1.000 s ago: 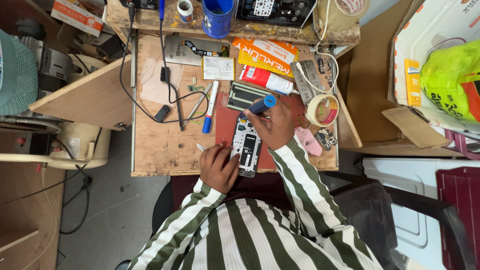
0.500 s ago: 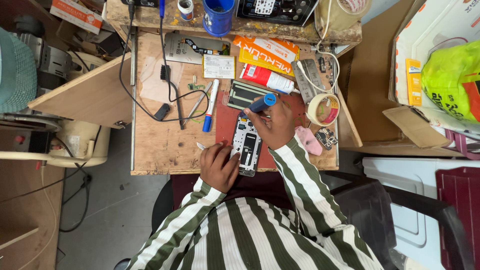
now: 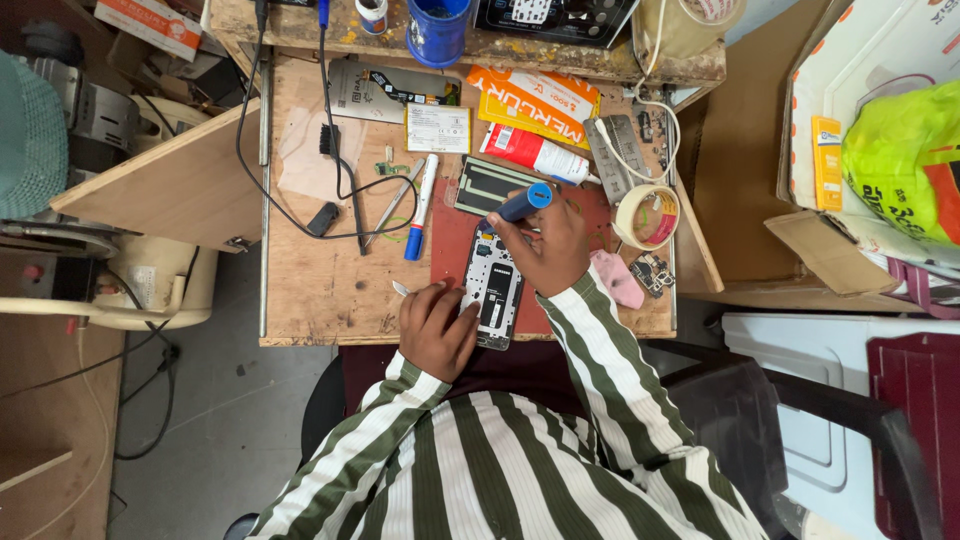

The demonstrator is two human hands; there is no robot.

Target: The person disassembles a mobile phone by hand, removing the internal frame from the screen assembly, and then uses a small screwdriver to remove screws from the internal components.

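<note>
Two hands were on the job: your left hand (image 3: 437,330) pressed down on the lower left edge of the opened phone (image 3: 493,287), fingers curled over it, while your right hand (image 3: 548,243) was closed around the blue-handled screwdriver (image 3: 520,206), tip down at the phone's top end. You had the phone lying back-off on the red mat (image 3: 452,240) near the front edge of the workbench (image 3: 310,280), its pale inner frame and dark battery area showing. Your right hand covered the phone's upper right part, and the screwdriver's tip was too small to make out. Compared with a second earlier, nothing had shifted — both hands and the phone sat just where they were.
</note>
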